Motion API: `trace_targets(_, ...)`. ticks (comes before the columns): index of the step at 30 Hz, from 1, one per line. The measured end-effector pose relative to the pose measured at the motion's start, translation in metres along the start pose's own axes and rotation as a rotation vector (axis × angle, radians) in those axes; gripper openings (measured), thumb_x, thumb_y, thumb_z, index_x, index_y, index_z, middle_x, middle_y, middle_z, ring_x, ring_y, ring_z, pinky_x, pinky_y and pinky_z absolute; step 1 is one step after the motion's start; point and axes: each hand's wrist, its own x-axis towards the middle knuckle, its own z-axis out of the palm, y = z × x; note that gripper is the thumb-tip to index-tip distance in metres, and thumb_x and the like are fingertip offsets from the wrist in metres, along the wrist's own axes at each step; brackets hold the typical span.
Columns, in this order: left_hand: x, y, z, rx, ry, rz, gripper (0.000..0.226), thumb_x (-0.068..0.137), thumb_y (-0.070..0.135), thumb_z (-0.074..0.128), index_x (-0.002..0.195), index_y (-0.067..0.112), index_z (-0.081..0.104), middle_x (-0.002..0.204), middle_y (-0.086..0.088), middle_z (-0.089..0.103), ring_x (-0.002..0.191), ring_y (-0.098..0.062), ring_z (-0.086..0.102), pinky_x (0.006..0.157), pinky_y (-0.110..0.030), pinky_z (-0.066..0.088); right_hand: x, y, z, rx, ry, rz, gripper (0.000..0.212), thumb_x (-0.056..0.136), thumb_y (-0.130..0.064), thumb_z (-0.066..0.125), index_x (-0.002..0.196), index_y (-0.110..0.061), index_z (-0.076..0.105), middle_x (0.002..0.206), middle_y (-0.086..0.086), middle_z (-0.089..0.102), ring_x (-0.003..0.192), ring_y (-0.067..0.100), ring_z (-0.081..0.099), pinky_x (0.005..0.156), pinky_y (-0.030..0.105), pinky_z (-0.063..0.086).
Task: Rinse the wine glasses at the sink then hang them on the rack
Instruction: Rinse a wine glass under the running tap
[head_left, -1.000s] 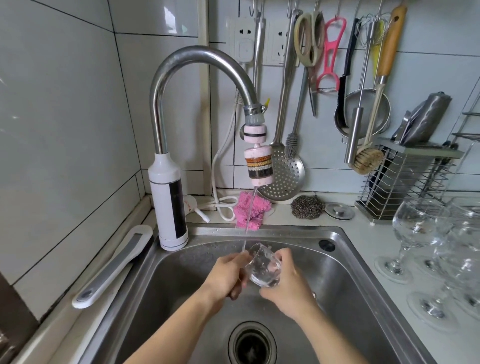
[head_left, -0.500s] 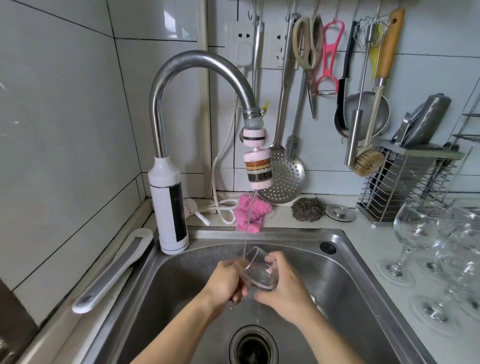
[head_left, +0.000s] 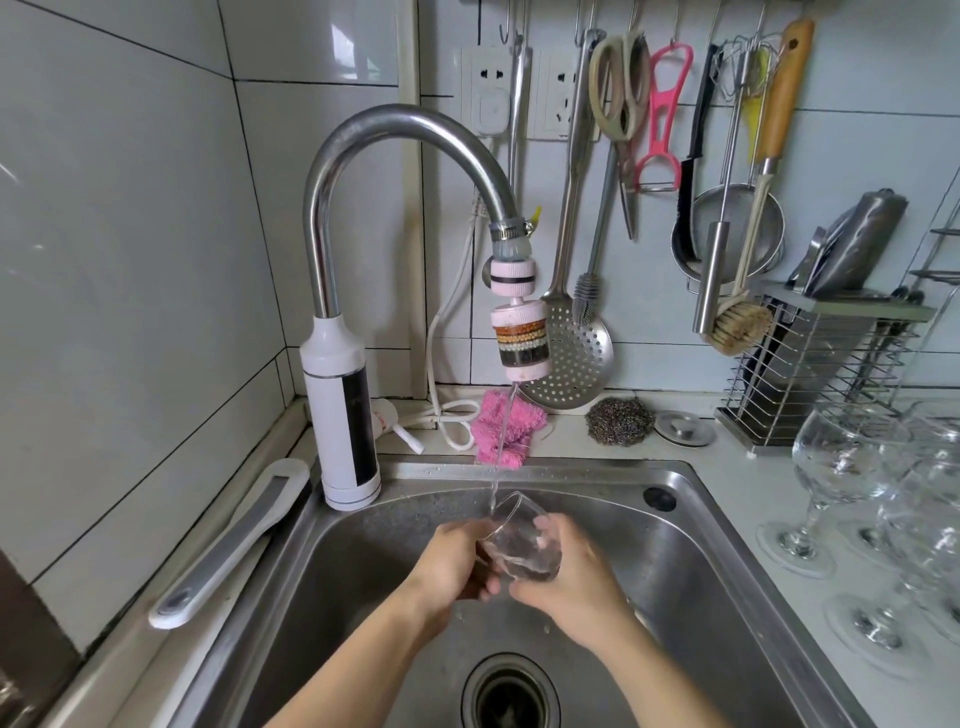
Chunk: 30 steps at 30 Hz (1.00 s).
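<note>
Water (head_left: 500, 452) from the curved steel tap (head_left: 405, 124) runs into a clear wine glass (head_left: 519, 543) tilted over the stainless steel sink (head_left: 701, 545). The left hand (head_left: 449, 564) and right hand (head_left: 579, 590) both hold it, fingers curled round its bowl. More clear stemmed glasses (head_left: 841, 467) stand on the white surface (head_left: 727, 470) at right.

Rightmost wine glasses (head_left: 932, 519) partly off-frame

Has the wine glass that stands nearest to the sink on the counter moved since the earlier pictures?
No. The wine glass stands at the same spot in front of the wire basket, its foot equally far from the sink rim.
</note>
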Motion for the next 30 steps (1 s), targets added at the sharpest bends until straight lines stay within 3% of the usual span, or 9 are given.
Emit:
trace_targets(3, -0.0018, 0.0018, 0.0035, -0.020, -0.046, -0.036, 0.039, 0.101, 0.022, 0.044, 0.079, 0.007, 0.073, 0.066, -0.012, 0.062, 0.051, -0.020, 0.054, 0.046, -0.028, 0.039, -0.0043, -0.0028, -0.0035, 0.042, 0.047, 0.006, 0.072, 0.055, -0.036, 0.089, 0.112, -0.039, 0.046, 0.098, -0.013, 0.067, 0.083, -0.001, 0.065, 0.067, 0.011, 0.045)
trace_targets(6, -0.0024, 0.0002, 0.0053, 0.063, 0.017, -0.022, 0.041, 0.106, 0.031, 0.047, 0.089, 0.004, 0.072, 0.063, -0.007, 0.065, 0.044, -0.019, 0.052, 0.039, -0.025, 0.032, -0.0068, -0.0045, -0.0031, 0.050, 0.028, 0.026, 0.076, 0.047, -0.045, 0.089, 0.107, -0.039, 0.041, 0.088, -0.012, 0.069, 0.072, -0.005, 0.063, 0.060, 0.009, 0.045)
trace_targets(10, -0.0009, -0.0013, 0.0023, 0.076, 0.087, 0.020, 0.037, 0.107, 0.024, 0.048, 0.091, -0.004, 0.067, 0.043, -0.008, 0.047, 0.035, -0.015, 0.034, 0.038, -0.022, 0.022, -0.0039, -0.0066, 0.0010, 0.056, -0.073, 0.045, 0.082, 0.059, -0.038, 0.077, 0.129, -0.034, 0.035, 0.118, -0.011, 0.059, 0.095, -0.003, 0.059, 0.073, 0.006, 0.040)
trace_targets(13, -0.0017, 0.0009, 0.0018, 0.015, 0.062, 0.058, 0.031, 0.104, 0.013, 0.047, 0.086, -0.004, 0.066, 0.045, -0.008, 0.045, 0.038, -0.015, 0.034, 0.040, -0.023, 0.024, -0.0011, -0.0055, 0.0018, 0.048, -0.072, 0.018, 0.079, 0.067, -0.019, 0.072, 0.138, -0.030, 0.038, 0.125, -0.009, 0.058, 0.112, 0.009, 0.057, 0.092, 0.020, 0.045)
trace_targets(18, -0.0033, 0.0045, 0.0040, -0.099, -0.005, 0.039, 0.023, 0.100, 0.010, 0.053, 0.087, -0.001, 0.070, 0.055, -0.007, 0.052, 0.042, -0.017, 0.038, 0.042, -0.022, 0.026, -0.0017, -0.0040, -0.0035, 0.037, 0.050, 0.019, 0.054, 0.060, -0.017, 0.081, 0.102, -0.033, 0.050, 0.096, -0.012, 0.066, 0.083, -0.005, 0.060, 0.064, 0.007, 0.043)
trace_targets(21, -0.0044, 0.0038, 0.0035, -0.076, -0.008, 0.029, 0.025, 0.100, 0.010, 0.055, 0.099, -0.008, 0.071, 0.056, -0.008, 0.064, 0.033, -0.014, 0.034, 0.038, -0.018, 0.022, -0.0052, -0.0044, -0.0038, 0.016, 0.039, 0.033, 0.065, 0.057, -0.027, 0.086, 0.104, -0.032, 0.041, 0.092, -0.010, 0.067, 0.075, 0.000, 0.062, 0.061, 0.011, 0.044)
trace_targets(23, -0.0044, 0.0036, 0.0035, -0.076, -0.007, 0.035, 0.025, 0.100, 0.004, 0.050, 0.101, -0.009, 0.071, 0.048, -0.013, 0.055, 0.034, -0.018, 0.039, 0.037, -0.022, 0.030, -0.0053, -0.0033, -0.0020, 0.020, 0.008, 0.045, 0.071, 0.056, -0.029, 0.087, 0.107, -0.033, 0.038, 0.094, -0.011, 0.068, 0.073, 0.000, 0.065, 0.061, 0.010, 0.045)
trace_targets(27, -0.0016, 0.0041, 0.0038, -0.093, 0.014, 0.033, 0.032, 0.095, 0.000, 0.043, 0.101, -0.007, 0.073, 0.048, -0.016, 0.048, 0.039, -0.024, 0.040, 0.041, -0.026, 0.031, -0.0012, -0.0013, -0.0009, 0.070, -0.050, 0.072, 0.064, 0.064, -0.016, 0.076, 0.114, -0.035, 0.040, 0.101, -0.015, 0.065, 0.080, -0.015, 0.059, 0.061, 0.004, 0.041)
trace_targets(30, -0.0010, 0.0043, 0.0045, -0.100, 0.030, 0.025, 0.026, 0.096, 0.009, 0.052, 0.095, -0.007, 0.072, 0.048, -0.014, 0.047, 0.041, -0.024, 0.039, 0.042, -0.027, 0.031, -0.0001, -0.0005, -0.0008, 0.050, -0.044, 0.070, 0.057, 0.066, -0.011, 0.072, 0.113, -0.032, 0.048, 0.101, -0.013, 0.066, 0.088, -0.005, 0.062, 0.068, 0.007, 0.045)
